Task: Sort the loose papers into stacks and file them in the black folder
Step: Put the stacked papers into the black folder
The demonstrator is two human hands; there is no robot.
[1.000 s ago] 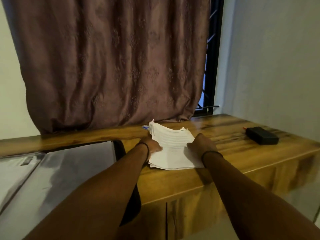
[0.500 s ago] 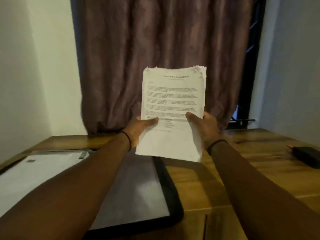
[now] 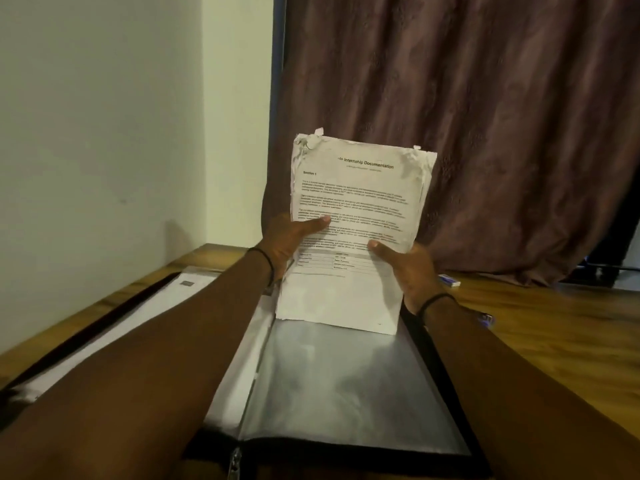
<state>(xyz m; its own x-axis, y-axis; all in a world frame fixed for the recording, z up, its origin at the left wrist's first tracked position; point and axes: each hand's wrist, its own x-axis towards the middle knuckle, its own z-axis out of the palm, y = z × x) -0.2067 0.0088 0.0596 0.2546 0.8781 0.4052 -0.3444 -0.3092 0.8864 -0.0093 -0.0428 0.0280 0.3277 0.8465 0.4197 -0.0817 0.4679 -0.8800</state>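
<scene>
A stack of white printed papers [image 3: 353, 209] with ragged top corners stands upright in front of me. My left hand [image 3: 292, 242] grips its left edge, thumb across the front page. My right hand [image 3: 407, 268] grips its right edge the same way. The stack's bottom edge hangs just above the black folder [image 3: 446, 386], which lies open on the wooden table with a clear plastic sleeve on its right half. White sheets [image 3: 114, 334] lie on the folder's left half, partly hidden by my left forearm.
The wooden table [image 3: 554, 341] runs to the right, with a small blue-and-white object [image 3: 449, 280] near the curtain and another small item [image 3: 486, 318] by my right wrist. A brown curtain [image 3: 485, 116] hangs behind. A pale wall [image 3: 104, 133] closes the left side.
Both hands picked the paper stack up off the table, raised it upright and carried it left over the open folder. The view has swung left with it.
</scene>
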